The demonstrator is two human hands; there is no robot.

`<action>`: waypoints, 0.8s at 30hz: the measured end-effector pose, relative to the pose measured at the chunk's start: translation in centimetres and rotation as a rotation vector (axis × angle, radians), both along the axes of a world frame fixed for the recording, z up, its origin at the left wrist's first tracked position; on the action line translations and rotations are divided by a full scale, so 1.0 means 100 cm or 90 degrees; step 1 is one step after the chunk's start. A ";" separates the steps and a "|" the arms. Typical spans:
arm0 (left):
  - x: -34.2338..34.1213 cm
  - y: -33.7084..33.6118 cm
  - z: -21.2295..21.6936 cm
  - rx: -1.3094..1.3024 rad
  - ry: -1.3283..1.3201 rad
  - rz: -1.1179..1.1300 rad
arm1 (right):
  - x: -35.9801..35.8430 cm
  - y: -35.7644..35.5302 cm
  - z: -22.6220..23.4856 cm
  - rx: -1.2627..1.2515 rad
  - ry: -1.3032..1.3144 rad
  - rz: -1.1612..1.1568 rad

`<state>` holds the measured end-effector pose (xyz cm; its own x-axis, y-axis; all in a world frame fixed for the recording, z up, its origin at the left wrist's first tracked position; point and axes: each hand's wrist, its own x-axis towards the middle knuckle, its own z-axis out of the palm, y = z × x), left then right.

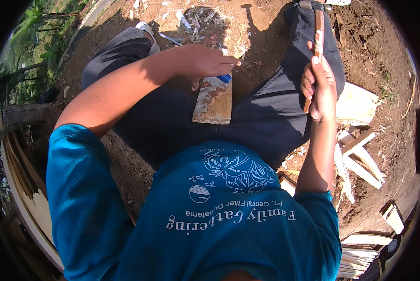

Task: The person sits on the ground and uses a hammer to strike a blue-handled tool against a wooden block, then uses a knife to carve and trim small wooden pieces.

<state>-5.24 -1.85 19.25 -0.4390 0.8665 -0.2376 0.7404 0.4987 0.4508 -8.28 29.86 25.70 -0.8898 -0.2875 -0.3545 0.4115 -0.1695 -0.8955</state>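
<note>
Clamped around a wooden hammer handle [318, 37], the right hand [318, 88] has its grip fully closed, fingers wrapped tight with the thumb side up; the metal hammer head [313, 4] sits at the twelve o'clock edge of the view, raised above the right knee. Over at about eleven o'clock from the picture's middle, the left hand [204, 61] is curled down with its grip together on a small blue-handled tool [224, 78], whose blue end pokes out just under the fingertips. That tool touches the top end of a weathered wooden board [214, 100], which lies lengthwise on the lap between the two dark trouser legs [172, 122], near the centre of the view. Whether the tool has a blade or a point cannot be told, since the hand covers it. Pale split wood pieces [360, 159] lie on the bare dirt ground [378, 56] at three to four o'clock, just beside the right thigh. A teal shirt [219, 225] fills the six o'clock part.
</note>
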 end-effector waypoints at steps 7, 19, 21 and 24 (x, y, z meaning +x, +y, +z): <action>-0.006 0.018 -0.036 0.039 -0.124 -0.137 | -0.010 0.005 -0.011 -0.089 -0.053 0.003; -0.012 0.036 -0.009 0.063 -0.227 -0.098 | 0.006 0.053 0.019 -0.101 0.087 -0.286; -0.011 0.036 -0.006 0.085 -0.218 -0.103 | 0.016 0.098 0.017 0.104 0.112 -0.433; -0.011 0.038 0.000 0.078 -0.177 -0.080 | 0.060 0.175 -0.001 0.322 0.074 -0.608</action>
